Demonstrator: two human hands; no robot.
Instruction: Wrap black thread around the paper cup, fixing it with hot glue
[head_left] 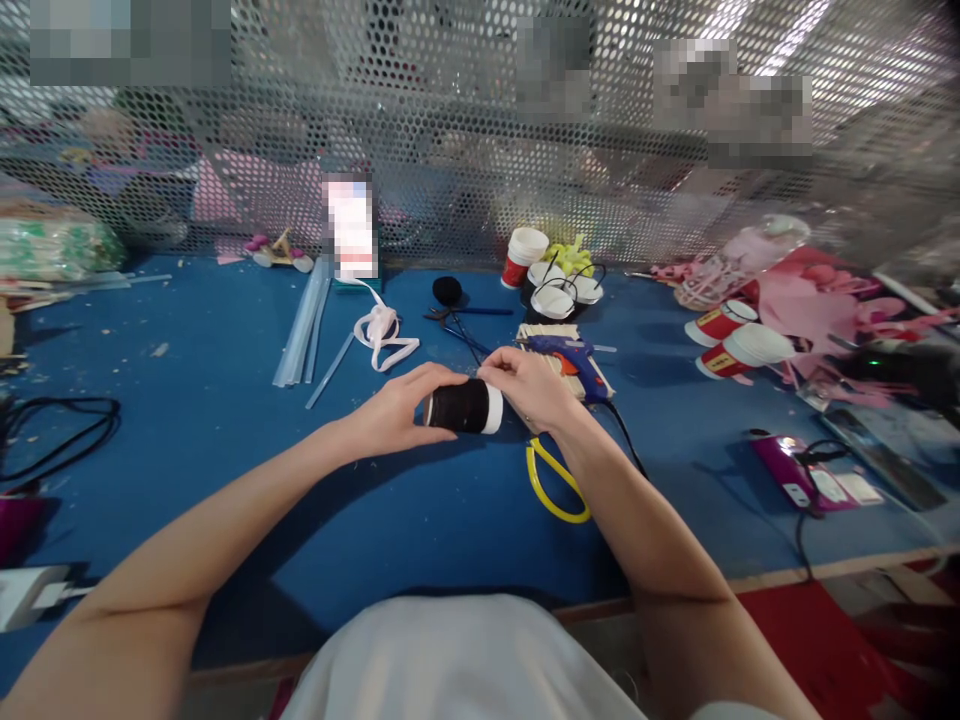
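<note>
From where I stand, the biggest thing is the metal screen full of holes, standing past the glue gun. The blue table is under the glue gun and spreads out all around it. The person's left hand is left of the glue gun, wrapped around the dark end of a black cup, thumb on one side and fingers on the other. The right hand is just in front of the glue gun, finger and thumb tips close together by the cup's white rim; I can't tell if they pinch anything. The cup lies tipped on its side, left of the glue gun and a bit nearer the person. If the left hand squeezes too hard, the cup could get squashed; if it goes loose, the cup could roll. The right wrist could bump the yellow handle, nearer the person than the glue gun. The little black ball, left of and beyond the glue gun, could roll if knocked.
</note>
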